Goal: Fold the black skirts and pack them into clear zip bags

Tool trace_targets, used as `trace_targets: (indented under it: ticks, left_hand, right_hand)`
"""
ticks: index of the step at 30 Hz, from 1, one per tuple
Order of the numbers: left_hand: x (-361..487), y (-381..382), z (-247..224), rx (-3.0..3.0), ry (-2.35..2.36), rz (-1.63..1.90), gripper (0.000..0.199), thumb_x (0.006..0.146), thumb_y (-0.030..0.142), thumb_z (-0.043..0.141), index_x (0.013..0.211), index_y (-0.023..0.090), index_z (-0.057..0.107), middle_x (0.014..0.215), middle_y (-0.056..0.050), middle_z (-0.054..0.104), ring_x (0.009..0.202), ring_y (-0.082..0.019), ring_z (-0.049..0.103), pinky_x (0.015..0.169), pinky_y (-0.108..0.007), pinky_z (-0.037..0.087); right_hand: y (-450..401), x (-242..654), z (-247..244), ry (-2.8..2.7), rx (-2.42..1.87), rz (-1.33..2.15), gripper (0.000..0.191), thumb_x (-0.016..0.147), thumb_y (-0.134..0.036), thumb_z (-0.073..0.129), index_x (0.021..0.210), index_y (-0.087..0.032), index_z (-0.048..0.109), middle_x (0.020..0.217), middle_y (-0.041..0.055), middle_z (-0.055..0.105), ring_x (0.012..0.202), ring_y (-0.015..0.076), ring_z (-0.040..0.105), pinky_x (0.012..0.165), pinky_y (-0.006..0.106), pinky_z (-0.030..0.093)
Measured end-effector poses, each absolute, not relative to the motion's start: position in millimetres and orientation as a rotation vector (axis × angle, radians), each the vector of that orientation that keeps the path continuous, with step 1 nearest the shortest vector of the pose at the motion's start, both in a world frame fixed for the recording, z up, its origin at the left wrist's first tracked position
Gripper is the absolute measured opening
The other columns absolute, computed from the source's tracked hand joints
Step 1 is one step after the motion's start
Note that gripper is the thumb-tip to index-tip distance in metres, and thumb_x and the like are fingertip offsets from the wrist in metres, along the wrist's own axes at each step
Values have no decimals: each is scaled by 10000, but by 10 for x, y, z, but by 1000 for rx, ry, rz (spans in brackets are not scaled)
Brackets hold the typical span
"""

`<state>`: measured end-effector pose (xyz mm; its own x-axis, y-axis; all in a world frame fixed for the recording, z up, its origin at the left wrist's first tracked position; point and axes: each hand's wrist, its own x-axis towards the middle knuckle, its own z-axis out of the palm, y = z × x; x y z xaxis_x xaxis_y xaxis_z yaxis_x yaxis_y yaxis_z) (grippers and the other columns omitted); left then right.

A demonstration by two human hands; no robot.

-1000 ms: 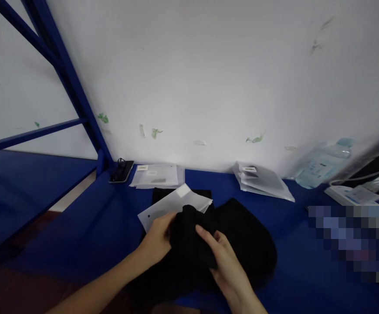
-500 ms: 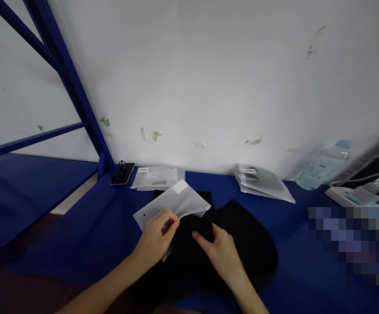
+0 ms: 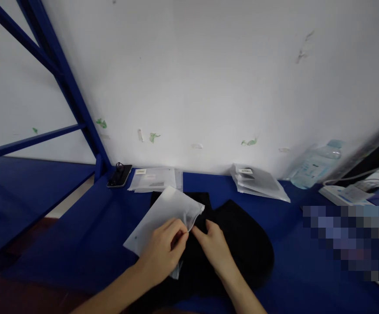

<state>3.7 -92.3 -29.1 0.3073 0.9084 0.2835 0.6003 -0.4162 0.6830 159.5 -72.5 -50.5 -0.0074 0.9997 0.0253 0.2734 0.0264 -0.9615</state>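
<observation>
A frosted zip bag (image 3: pixel 163 213) lies tilted over a black cloth item (image 3: pixel 245 240), its zip edge turned to the right. My left hand (image 3: pixel 166 244) pinches that bag's edge between thumb and fingers. Just right of the bag's opening, my right hand (image 3: pixel 214 246) has thumb and forefinger closed on a fold of the black cloth. The thumb comes up against the bag's edge. Dark folds hide where the cloth and the bag's mouth meet, and I cannot tell what kind of garment it is.
Along the wall on the blue table (image 3: pixel 81 226) lie a phone (image 3: pixel 120 176) with dark glasses on it, flat zip bags (image 3: pixel 153 179), more filled zip bags (image 3: pixel 258 183) and a clear bottle (image 3: pixel 316 165). A white power strip (image 3: pixel 343 198) with cables is at right. Blue frame bars (image 3: pixel 68 91) rise at left.
The bag has turned and come down toward me, its edge now nearer my right hand. My left hand has shifted right with it. The view has shifted slightly.
</observation>
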Motion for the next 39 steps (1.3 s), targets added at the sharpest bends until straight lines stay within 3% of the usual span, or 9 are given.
trace_targets:
  ticks: [5, 9, 12, 15, 19, 24, 30, 35, 39]
  left_hand:
    - [78, -967, -279, 2233, 1284, 904, 184, 925, 196, 452, 757, 244, 509, 716, 15, 555, 593, -142, 512, 550, -281, 393]
    - [98, -984, -302, 2241, 1256, 880, 182, 938, 189, 440, 780, 246, 511, 721, 23, 551, 599, -134, 522, 558, -271, 395]
    - [58, -977, -343, 2223, 1287, 863, 183, 951, 210, 430, 786, 243, 500, 709, 29, 548, 598, -132, 524, 569, -272, 395]
    - [-19, -967, -345, 2227, 1329, 818, 195, 957, 259, 448, 771, 236, 504, 693, 31, 557, 607, -138, 532, 579, -280, 389]
    - [-65, -763, -194, 2236, 1356, 775, 269, 962, 332, 466, 732, 220, 551, 714, 9, 589, 676, -161, 558, 633, -290, 406]
    - [124, -67, -13, 2347, 1157, 602, 186, 930, 263, 508, 960, 212, 684, 1012, -26, 703, 1001, -215, 572, 885, -327, 411]
    - [378, 351, -192, 2409, 901, 325, 81, 820, 249, 686, 829, 216, 759, 814, -6, 738, 877, -209, 573, 794, -288, 418]
    - [366, 215, -228, 2386, 890, 465, 130, 865, 218, 658, 761, 212, 735, 786, 8, 719, 860, -181, 543, 824, -280, 398]
    - [350, 107, -130, 2329, 930, 643, 136, 874, 217, 642, 762, 215, 717, 782, 12, 695, 867, -176, 534, 813, -274, 413]
  right_hand:
    - [-706, 1493, -621, -1407, -1380, 1090, 208, 777, -300, 549, 792, -167, 708, 630, 32, 695, 645, 242, 681, 568, 292, 503]
    - [-697, 1430, -628, -1334, -1369, 1110, 382, 876, -420, 432, 954, -163, 703, 706, 44, 710, 702, 227, 680, 596, 286, 510]
    - [-776, 1468, -561, -1382, -1256, 1232, 445, 908, -505, 406, 1079, -190, 669, 760, 29, 714, 641, 182, 655, 581, 266, 505]
    - [-825, 1690, -474, -1517, -1249, 1246, 413, 885, -518, 472, 969, -186, 704, 661, 16, 681, 509, 150, 593, 500, 243, 454]
    - [-715, 2096, -441, -1368, -1522, 933, 392, 839, -532, 539, 856, -176, 703, 609, 16, 657, 404, 110, 509, 410, 227, 356]
    - [-494, 2184, -579, -1318, -1526, 1140, 419, 792, -553, 568, 866, -155, 678, 697, 39, 691, 374, 96, 497, 332, 212, 297]
    - [-400, 2065, -697, -1355, -1485, 1190, 353, 760, -512, 600, 754, -161, 641, 584, 7, 640, 349, 76, 461, 323, 194, 303]
    - [-503, 2003, -624, -1309, -1442, 1234, 317, 775, -484, 591, 663, -191, 548, 446, -57, 522, 325, 52, 390, 322, 170, 280]
    - [-711, 1855, -522, -1261, -1417, 1367, 313, 778, -489, 567, 662, -208, 491, 441, -61, 517, 321, 68, 431, 300, 170, 298]
